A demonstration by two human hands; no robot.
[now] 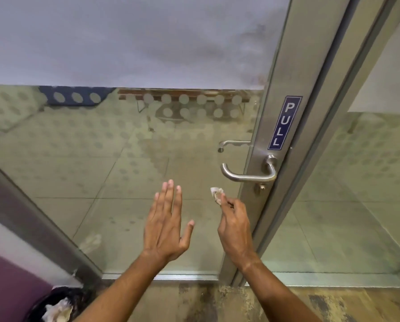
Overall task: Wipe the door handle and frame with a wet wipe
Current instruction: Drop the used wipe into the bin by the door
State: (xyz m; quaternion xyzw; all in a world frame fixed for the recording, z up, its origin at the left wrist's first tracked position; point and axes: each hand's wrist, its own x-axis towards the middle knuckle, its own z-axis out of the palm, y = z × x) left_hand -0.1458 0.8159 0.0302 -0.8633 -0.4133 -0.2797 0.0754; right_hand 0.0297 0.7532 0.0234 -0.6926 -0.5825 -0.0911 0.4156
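Observation:
A steel lever door handle [247, 175] juts left from the grey metal door frame [285, 94], below a blue PULL sticker [285, 123]. My right hand [235, 225] pinches a small crumpled wet wipe [216, 194] at its fingertips, a short way below and left of the handle, not touching it. My left hand [165, 225] is open with fingers spread, held up flat in front of the glass door pane [124, 159].
A second handle [232, 144] shows through the glass on the far side. A bin with a black liner and crumpled paper [57, 307] stands at the bottom left. Another metal frame post [31, 219] slants along the left. A glass side panel [357, 194] lies right.

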